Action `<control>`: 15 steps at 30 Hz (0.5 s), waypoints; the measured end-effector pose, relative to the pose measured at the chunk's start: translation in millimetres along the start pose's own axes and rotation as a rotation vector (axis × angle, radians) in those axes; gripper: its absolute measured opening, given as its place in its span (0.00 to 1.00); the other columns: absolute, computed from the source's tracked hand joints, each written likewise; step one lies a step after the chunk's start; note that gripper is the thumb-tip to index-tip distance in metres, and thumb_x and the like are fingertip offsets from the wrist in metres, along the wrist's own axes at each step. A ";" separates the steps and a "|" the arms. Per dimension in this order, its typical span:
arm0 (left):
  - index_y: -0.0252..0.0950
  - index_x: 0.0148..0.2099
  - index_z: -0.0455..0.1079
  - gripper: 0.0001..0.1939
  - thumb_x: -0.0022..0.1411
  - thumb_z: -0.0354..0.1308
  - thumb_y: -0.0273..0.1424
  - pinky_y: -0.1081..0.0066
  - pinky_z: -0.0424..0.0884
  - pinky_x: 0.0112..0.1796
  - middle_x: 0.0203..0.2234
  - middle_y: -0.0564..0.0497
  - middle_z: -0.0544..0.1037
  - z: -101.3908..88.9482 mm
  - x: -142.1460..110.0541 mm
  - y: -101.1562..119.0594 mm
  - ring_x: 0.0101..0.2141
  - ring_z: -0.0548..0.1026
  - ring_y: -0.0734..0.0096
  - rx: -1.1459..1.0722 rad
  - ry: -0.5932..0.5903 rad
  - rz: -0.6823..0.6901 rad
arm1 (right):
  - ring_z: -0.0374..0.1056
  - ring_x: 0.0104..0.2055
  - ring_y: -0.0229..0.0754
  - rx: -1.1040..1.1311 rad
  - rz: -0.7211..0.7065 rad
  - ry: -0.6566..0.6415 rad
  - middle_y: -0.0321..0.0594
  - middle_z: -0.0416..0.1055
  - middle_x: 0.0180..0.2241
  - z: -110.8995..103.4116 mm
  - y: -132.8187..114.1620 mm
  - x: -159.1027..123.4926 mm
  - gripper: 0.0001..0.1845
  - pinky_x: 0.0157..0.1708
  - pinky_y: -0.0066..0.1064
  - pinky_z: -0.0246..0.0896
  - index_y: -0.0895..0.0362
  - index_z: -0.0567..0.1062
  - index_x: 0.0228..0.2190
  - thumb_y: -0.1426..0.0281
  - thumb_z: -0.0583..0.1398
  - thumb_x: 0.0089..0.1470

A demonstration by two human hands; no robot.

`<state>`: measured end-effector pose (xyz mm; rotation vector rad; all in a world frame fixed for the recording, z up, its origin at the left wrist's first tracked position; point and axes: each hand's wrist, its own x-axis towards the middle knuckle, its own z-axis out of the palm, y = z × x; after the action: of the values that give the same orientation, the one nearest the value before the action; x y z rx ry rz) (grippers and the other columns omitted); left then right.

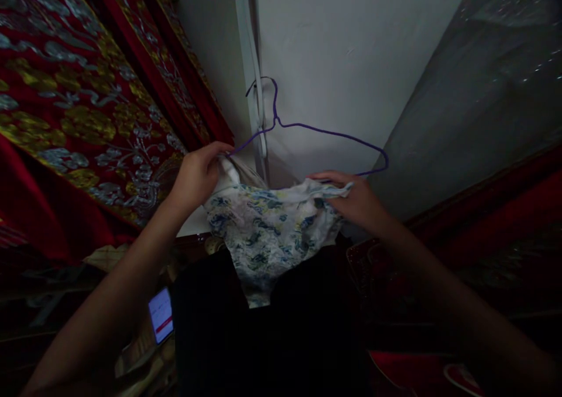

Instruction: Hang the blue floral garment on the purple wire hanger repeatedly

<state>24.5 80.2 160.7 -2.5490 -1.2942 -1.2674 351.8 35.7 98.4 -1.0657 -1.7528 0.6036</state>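
Observation:
A white garment [267,227] with a blue, green and yellow floral print hangs between my two hands, its lower part over the dark clothing of my lap. Its left shoulder is over the left arm of a purple clothes hanger [325,131], where my left hand [199,171] pinches cloth and hanger together. My right hand [351,197] grips the garment's other shoulder near the hanger's lower bar. The hanger's right end sticks out bare beyond that hand. Its hook rises against a pale strip on the wall.
Red cloth with gold and silver embroidery [88,116] hangs at the left. A pale wall [342,51] stands ahead, with clear plastic sheeting [492,92] at the right. A lit phone [161,315] lies at the lower left. Much of the lower area is dark.

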 end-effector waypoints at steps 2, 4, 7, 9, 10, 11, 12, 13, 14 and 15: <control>0.34 0.50 0.76 0.23 0.59 0.45 0.20 0.64 0.71 0.50 0.44 0.45 0.80 2.9 -2.2 -7.4 0.45 0.77 0.62 0.011 -0.011 0.017 | 0.73 0.39 0.46 -0.052 -0.027 0.167 0.44 0.78 0.42 -19.0 -0.8 -3.5 0.32 0.37 0.35 0.67 0.53 0.75 0.56 0.68 0.69 0.47; 0.34 0.50 0.76 0.22 0.60 0.45 0.22 0.64 0.71 0.47 0.42 0.45 0.80 4.7 -7.0 -7.9 0.44 0.77 0.61 0.031 -0.001 0.024 | 0.72 0.36 0.46 -0.060 0.026 0.322 0.46 0.77 0.40 -37.9 2.9 -0.6 0.52 0.31 0.34 0.66 0.55 0.63 0.66 0.69 0.74 0.41; 0.36 0.45 0.77 0.19 0.61 0.46 0.22 0.62 0.71 0.44 0.37 0.45 0.78 5.5 -10.2 -0.7 0.40 0.75 0.60 0.120 0.047 0.008 | 0.70 0.30 0.42 -0.093 0.203 0.357 0.46 0.78 0.34 -59.5 9.0 12.7 0.55 0.28 0.33 0.63 0.62 0.60 0.68 0.75 0.74 0.41; 0.37 0.42 0.77 0.17 0.60 0.47 0.21 0.61 0.70 0.43 0.35 0.45 0.76 3.7 -7.5 1.5 0.38 0.74 0.58 0.184 0.059 -0.022 | 0.69 0.30 0.40 -0.164 0.257 0.270 0.48 0.79 0.34 -69.6 8.7 21.9 0.39 0.30 0.33 0.62 0.64 0.72 0.60 0.75 0.72 0.45; 0.37 0.40 0.76 0.16 0.60 0.48 0.21 0.60 0.70 0.44 0.36 0.45 0.76 1.9 -5.1 0.0 0.38 0.74 0.58 0.208 0.067 -0.040 | 0.69 0.29 0.39 -0.187 0.268 0.212 0.48 0.79 0.33 -73.7 6.9 25.2 0.28 0.30 0.32 0.61 0.65 0.79 0.52 0.75 0.71 0.47; 0.37 0.39 0.76 0.15 0.60 0.48 0.21 0.60 0.70 0.45 0.37 0.44 0.75 -0.5 -2.4 -3.4 0.40 0.74 0.58 0.221 0.093 -0.055 | 0.69 0.29 0.38 -0.190 0.281 0.152 0.48 0.79 0.31 -77.1 4.3 27.6 0.19 0.30 0.32 0.61 0.65 0.83 0.44 0.75 0.70 0.48; 0.37 0.39 0.75 0.14 0.61 0.49 0.21 0.60 0.70 0.47 0.40 0.44 0.75 -3.2 0.3 -8.4 0.42 0.74 0.58 0.226 0.128 -0.068 | 0.70 0.28 0.37 -0.169 0.296 0.092 0.47 0.79 0.29 -79.6 1.4 29.2 0.12 0.29 0.32 0.61 0.64 0.84 0.37 0.75 0.71 0.48; 0.37 0.41 0.74 0.12 0.63 0.50 0.23 0.60 0.69 0.49 0.43 0.43 0.74 -5.8 2.8 -14.5 0.45 0.73 0.57 0.222 0.171 -0.084 | 0.70 0.27 0.37 -0.129 0.307 0.043 0.46 0.79 0.28 -80.6 -1.5 30.2 0.06 0.29 0.32 0.61 0.64 0.84 0.31 0.74 0.71 0.48; 0.36 0.42 0.74 0.10 0.65 0.51 0.25 0.59 0.68 0.51 0.45 0.42 0.73 -7.8 5.0 -20.9 0.48 0.72 0.56 0.215 0.216 -0.107 | 0.71 0.26 0.37 -0.087 0.288 0.059 0.45 0.78 0.26 -79.7 -3.9 30.9 0.05 0.29 0.32 0.62 0.63 0.83 0.27 0.72 0.71 0.48; 0.35 0.44 0.73 0.08 0.67 0.53 0.29 0.59 0.68 0.51 0.45 0.41 0.73 -8.8 6.7 -26.4 0.49 0.72 0.56 0.204 0.245 -0.142 | 0.71 0.26 0.38 -0.054 0.240 0.129 0.45 0.78 0.25 -76.6 -5.7 31.8 0.07 0.29 0.33 0.64 0.62 0.82 0.27 0.70 0.70 0.51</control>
<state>3.0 99.0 162.5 -2.1243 -1.4835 -1.3412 414.1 55.4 149.8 -1.3356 -1.5496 0.6221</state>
